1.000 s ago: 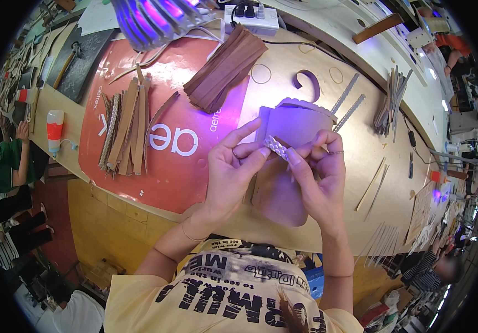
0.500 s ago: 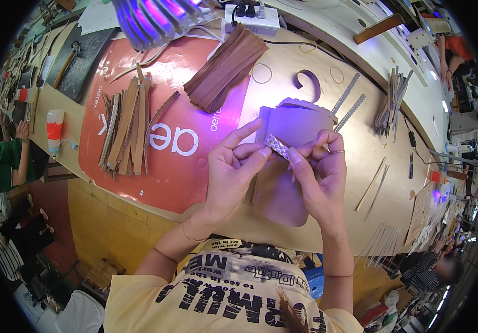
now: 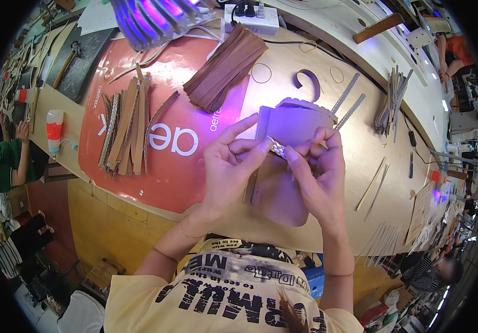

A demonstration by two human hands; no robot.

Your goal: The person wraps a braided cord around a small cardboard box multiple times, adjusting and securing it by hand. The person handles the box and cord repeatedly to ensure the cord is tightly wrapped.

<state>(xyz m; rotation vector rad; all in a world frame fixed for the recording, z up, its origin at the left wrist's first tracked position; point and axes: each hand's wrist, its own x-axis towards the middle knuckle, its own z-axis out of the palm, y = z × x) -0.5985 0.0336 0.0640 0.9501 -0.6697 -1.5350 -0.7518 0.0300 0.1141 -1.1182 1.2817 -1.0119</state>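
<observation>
Between my two hands is a short braided strip (image 3: 276, 147), pale and shiny under the violet light. My left hand (image 3: 232, 166) pinches one end of it between thumb and fingers, with the index finger stretched out. The other end is pinched by my right hand (image 3: 319, 169), its fingers curled. Right beneath the strip lies a stack of flat leather-like pieces (image 3: 294, 125), tinted purple by the lamp, with a scalloped far edge. My hands cover part of that stack.
Brown strips (image 3: 225, 69) lie stacked at the back, and a bundle of tan and braided strips (image 3: 128, 125) sits on the red sheet (image 3: 172, 188). A lamp (image 3: 156, 22) hangs at the top. A red-and-white bottle (image 3: 55, 130) stands left; thin strips (image 3: 394, 102) lie right.
My left hand has shifted slightly left, and the braided strip sits a little differently between my fingertips. Both hands keep their pinch.
</observation>
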